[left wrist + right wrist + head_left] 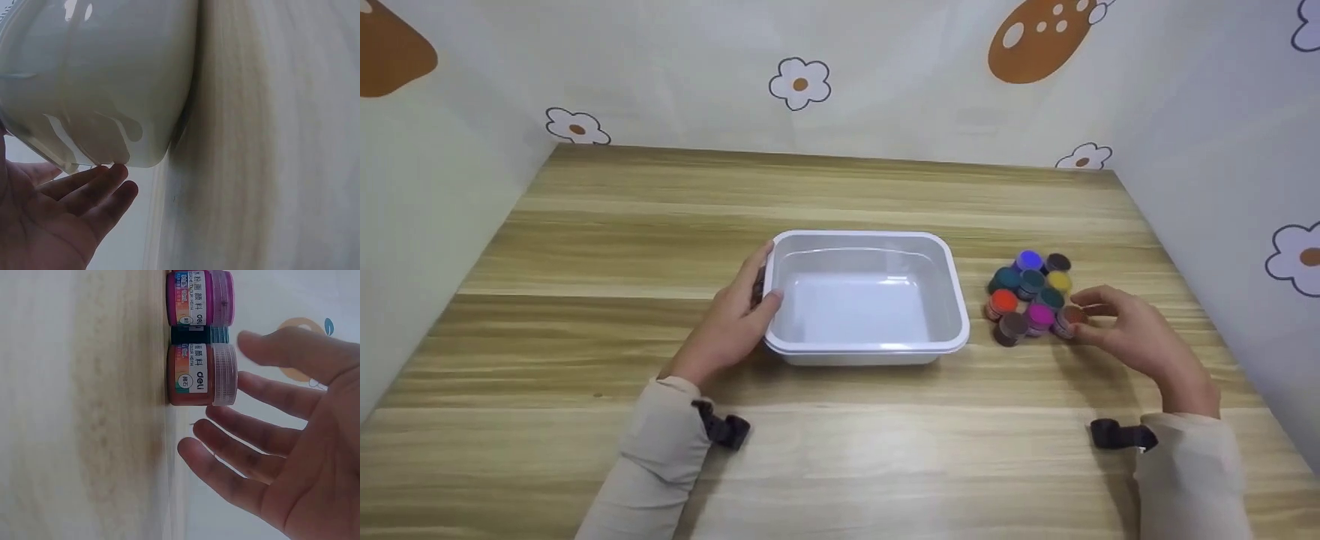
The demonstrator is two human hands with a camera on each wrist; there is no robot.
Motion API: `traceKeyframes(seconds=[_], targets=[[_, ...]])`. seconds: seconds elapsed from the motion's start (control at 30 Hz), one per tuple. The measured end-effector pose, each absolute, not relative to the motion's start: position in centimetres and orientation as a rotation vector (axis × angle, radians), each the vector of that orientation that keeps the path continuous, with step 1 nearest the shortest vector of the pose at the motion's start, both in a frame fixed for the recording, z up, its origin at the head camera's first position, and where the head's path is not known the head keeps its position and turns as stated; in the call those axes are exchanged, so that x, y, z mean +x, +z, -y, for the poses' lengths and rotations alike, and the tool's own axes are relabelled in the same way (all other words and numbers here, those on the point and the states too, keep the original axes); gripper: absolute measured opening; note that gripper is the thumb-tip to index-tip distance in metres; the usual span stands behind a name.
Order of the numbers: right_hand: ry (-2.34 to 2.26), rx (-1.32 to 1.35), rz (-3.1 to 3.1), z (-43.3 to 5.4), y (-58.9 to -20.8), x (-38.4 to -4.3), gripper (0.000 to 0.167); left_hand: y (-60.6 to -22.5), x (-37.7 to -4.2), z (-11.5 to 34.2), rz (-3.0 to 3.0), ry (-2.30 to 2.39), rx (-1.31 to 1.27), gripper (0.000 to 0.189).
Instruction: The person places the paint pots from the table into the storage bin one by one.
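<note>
A white plastic basin (866, 349) stands upright on the table. My left hand (725, 330) holds its left side, thumb over the rim and fingers against the outer wall (112, 101). To the right of the basin, small paint jars with coloured contents are grouped close together. My right hand (1132, 334) reaches around the reddish-brown paint jar (194, 377) at the group's near right corner. Its thumb and fingers are spread by the clear lid (225, 374), without gripping. Beside that jar stands a magenta paint jar (191, 298), with a dark teal jar (191, 334) partly hidden behind.
Orange-red (1003, 304), dark brown (1011, 328), blue (1029, 261), black (1058, 262) and yellow (1060, 282) jars stand among the others. The wood-grain table (660, 195) meets patterned walls (885, 82) at the back and sides.
</note>
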State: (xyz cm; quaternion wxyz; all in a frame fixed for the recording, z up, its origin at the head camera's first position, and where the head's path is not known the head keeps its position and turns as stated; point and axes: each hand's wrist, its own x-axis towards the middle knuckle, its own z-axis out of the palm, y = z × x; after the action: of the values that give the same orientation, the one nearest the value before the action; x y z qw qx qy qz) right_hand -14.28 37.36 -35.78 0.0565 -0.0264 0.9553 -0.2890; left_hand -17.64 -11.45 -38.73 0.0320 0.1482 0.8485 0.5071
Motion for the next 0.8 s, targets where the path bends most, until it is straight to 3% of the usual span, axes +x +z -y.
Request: traceKeyframes(seconds=[0.5,0.8], targets=[[-0.856,-0.158,-2.996,-37.5,-35.5,-13.8,0.036,-38.9,-17.5,11.4,-2.578,1.584,0.469,0.066],[-0.826,-0.268,-3.092,-35.2,-30.7,-14.4,0.030,-38.9,-17.6,11.4,-2.597,1.563,0.458,0.066]])
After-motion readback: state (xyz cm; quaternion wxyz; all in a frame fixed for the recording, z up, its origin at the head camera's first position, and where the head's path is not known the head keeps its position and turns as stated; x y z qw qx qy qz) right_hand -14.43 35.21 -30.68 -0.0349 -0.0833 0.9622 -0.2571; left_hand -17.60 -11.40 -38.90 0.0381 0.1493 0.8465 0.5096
